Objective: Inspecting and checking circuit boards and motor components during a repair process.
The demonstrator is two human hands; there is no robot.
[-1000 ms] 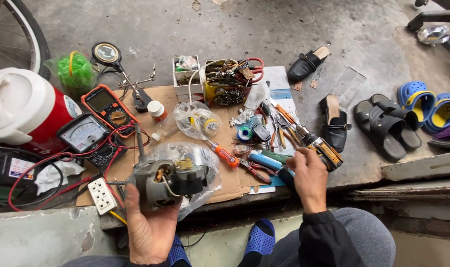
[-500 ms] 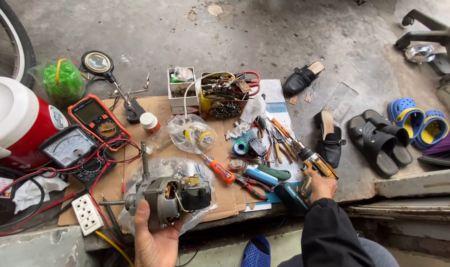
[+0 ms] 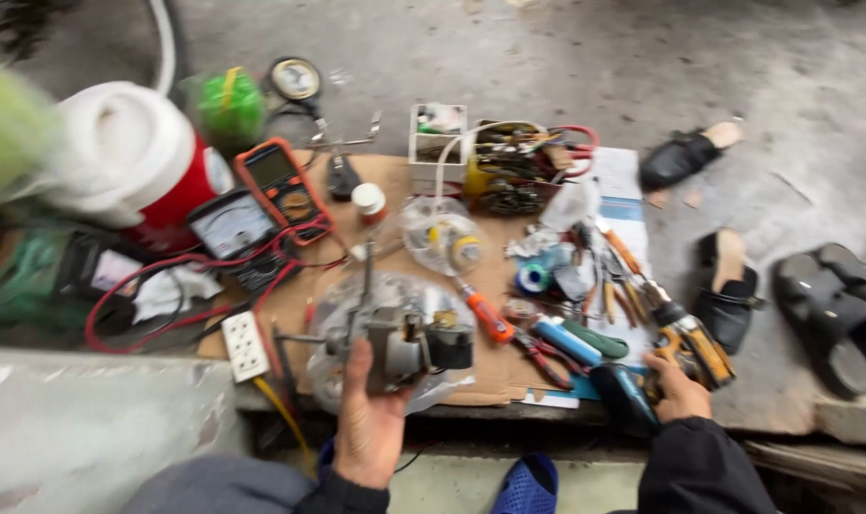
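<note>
Compared with a second ago, the right hand (image 3: 679,388) has left the cluster of pliers and screwdrivers and now sits at the near right edge of the cardboard sheet (image 3: 495,366), its fingers curled around the dark grip of a yellow-and-black power tool (image 3: 685,347); the left hand (image 3: 368,424) keeps its place. That left hand is wrapped from below around a small electric motor (image 3: 404,345), thumb up along its left side, holding it just above a crumpled clear plastic bag (image 3: 357,305) near the front of the cardboard, with its thin shaft (image 3: 366,276) pointing away towards the two meters (image 3: 262,205). The motor is gripped by one hand only, so it could twist or drop if pushed. Red test leads (image 3: 167,286) and a white socket strip (image 3: 246,345) lie just beside the motor, and a lead could snag the shaft. The power tool lies among loose hand tools (image 3: 585,314), which it could knock off the edge onto the blue sandal (image 3: 528,481). Motion blur hides finer detail.
</note>
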